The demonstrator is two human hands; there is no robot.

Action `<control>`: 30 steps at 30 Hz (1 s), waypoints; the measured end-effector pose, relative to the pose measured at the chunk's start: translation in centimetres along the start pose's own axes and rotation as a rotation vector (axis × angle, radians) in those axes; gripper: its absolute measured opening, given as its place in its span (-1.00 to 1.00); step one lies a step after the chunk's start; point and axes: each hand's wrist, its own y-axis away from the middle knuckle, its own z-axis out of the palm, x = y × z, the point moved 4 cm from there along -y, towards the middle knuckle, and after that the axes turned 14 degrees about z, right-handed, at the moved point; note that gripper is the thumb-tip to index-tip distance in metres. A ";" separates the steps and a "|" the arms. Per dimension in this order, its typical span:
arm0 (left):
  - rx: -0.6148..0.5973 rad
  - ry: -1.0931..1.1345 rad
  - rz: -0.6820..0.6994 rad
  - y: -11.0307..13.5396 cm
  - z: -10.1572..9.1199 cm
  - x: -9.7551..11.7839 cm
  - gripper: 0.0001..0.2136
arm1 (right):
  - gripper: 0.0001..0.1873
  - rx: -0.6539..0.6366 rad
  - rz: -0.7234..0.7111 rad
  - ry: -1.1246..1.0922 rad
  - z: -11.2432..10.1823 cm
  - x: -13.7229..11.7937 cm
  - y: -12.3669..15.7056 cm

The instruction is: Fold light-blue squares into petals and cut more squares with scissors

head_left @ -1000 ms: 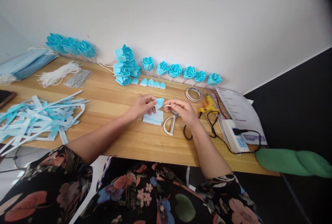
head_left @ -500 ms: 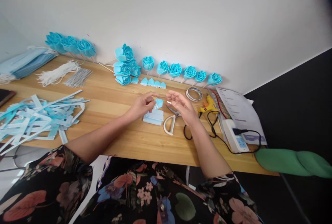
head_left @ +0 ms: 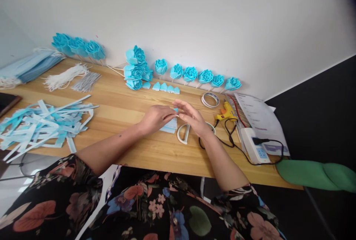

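Note:
My left hand (head_left: pixel 157 119) and my right hand (head_left: pixel 193 120) meet at their fingertips above the middle of the table. Between them a small white strip (head_left: pixel 177 115) shows, pinched by my right thumb and fingers. The closed fingers of my left hand are at the strip's other end. Beneath the hands lie pale blue folded fabric pieces (head_left: pixel 170 125), partly covered by my left hand, and a small bright blue piece (head_left: pixel 175 110). White-handled scissors (head_left: pixel 183 134) rest under my right hand, their blades hidden.
Blue fabric flowers (head_left: pixel 190 74) on sticks lean along the wall, with cut petals (head_left: pixel 164 87) before them. To the right are a tape roll (head_left: pixel 210 100), a yellow glue gun (head_left: pixel 226 112) and a power strip (head_left: pixel 253 145). Blue strips (head_left: pixel 47 125) pile up at left.
My hands have come together from a gap, bringing their fingertips to the white strip. My left hand has moved right over the blue pieces. The view has shifted slightly.

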 end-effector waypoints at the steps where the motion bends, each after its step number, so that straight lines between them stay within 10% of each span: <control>1: -0.007 0.004 0.005 0.0 0.0 0.2 -0.81 | -0.48 0.002 0.004 0.002 -0.1 0.0 0.0; 12: 0.158 0.375 -0.269 0.0 -0.4 -0.5 -0.74 | -0.66 0.215 -0.076 0.115 -1.5 -0.5 0.3; 23: 0.106 0.431 -0.238 0.2 0.8 -0.9 -0.76 | -0.82 0.320 -0.133 0.291 -0.8 -1.0 0.4; 30: 0.117 0.480 -0.219 0.0 0.4 -1.1 -0.41 | -0.82 0.380 -0.087 0.169 -2.9 -1.3 0.6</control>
